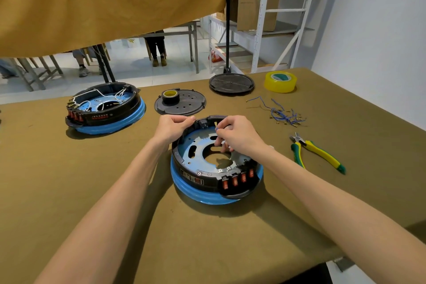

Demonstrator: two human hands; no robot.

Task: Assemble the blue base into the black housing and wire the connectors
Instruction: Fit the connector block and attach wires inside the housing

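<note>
Your work sits at the middle of the surface (69, 191): the blue base (196, 193) is already seated under the black housing (207, 180), so the step in hand looks like wiring. Your left hand (173, 128) has its grip clenched on the housing's far rim; keep it there, so the unit does not turn or slide as you push. Your right hand (237, 136) pinches a small brass connector (216, 124) with a trace of blue wire at the fingertips, just inside the far wall. Line the connector up square with its tab before pressing, and push straight, not at an angle, or the tab may bend. The spare blue wires (282, 115) and the pliers (315, 152) lie near your right. The housing's front label (192, 178), beside the red switches (238, 178), is too small to read.
</note>
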